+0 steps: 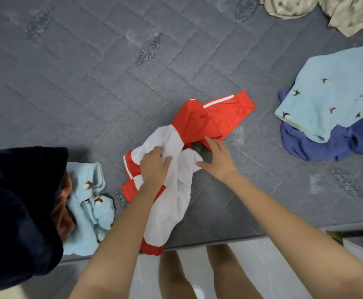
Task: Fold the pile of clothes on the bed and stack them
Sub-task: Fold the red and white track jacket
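Note:
A red and white garment [194,124] lies crumpled on the grey mattress [89,83], its lower end hanging over the near edge. My left hand [153,165] rests on its white part, fingers curled into the cloth. My right hand [216,157] lies flat with straight fingers at the red fold, beside a dark patch of fabric. At the right a folded light blue garment with bird prints [327,98] sits on top of a dark blue one [327,145].
At the left edge lie a dark navy garment [18,212], a brown piece and a crumpled light blue bird-print garment [89,206]. A beige patterned cloth [327,11] lies at the far right. The pale floor and my bare legs show below the mattress edge.

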`<state>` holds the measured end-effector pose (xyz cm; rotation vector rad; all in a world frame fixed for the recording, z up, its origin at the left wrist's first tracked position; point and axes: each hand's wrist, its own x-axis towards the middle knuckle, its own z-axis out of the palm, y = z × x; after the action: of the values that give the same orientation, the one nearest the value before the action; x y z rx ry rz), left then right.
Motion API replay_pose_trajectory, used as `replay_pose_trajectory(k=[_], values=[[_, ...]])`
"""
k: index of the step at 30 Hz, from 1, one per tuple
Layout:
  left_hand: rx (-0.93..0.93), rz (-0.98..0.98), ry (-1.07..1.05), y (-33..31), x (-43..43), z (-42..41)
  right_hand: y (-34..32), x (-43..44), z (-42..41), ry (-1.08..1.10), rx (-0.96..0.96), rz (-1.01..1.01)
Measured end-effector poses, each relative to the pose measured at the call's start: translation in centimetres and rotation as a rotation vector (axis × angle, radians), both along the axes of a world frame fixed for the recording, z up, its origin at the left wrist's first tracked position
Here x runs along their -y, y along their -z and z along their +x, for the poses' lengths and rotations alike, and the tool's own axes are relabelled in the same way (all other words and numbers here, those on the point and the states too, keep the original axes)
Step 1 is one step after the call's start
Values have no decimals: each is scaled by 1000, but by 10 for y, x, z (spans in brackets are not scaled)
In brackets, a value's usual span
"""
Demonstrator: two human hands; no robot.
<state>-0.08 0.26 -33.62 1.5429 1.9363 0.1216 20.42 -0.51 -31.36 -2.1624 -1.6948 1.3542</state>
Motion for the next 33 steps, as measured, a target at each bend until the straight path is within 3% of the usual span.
replay_pose_trajectory(k=[4, 9, 12, 15, 17, 20, 23, 25, 28, 33], values=[[249, 16, -112, -11, -3, 13, 2, -16, -7, 111, -98, 38], [565, 37, 0, -36, 17, 33, -14, -37, -27, 399, -320, -57], [711, -82, 78, -51, 39, 45, -23, -38, -35, 349, -265, -91], [701, -304, 114, -64, 47, 46, -36, -34, -32, 294, -108, -61], [577, -307, -9, -78, 45, 39, -54, -35, -31, 301, -98, -48], [614, -117, -403, -104, 29, 24, -98, -33, -42, 187, -96, -60], [641, -85, -537, -127, -1, 5, -135, -17, -67, 87, -198, -11], [646, -312, -515, -133, -21, -6, -146, -3, -84, -18, -243, -27], [642, -634, -322, -133, -28, -20, -153, 16, -105, -202, -276, -128], [608, -559, -123, -129, 3, -47, -161, 25, -109, -537, -232, -496]])
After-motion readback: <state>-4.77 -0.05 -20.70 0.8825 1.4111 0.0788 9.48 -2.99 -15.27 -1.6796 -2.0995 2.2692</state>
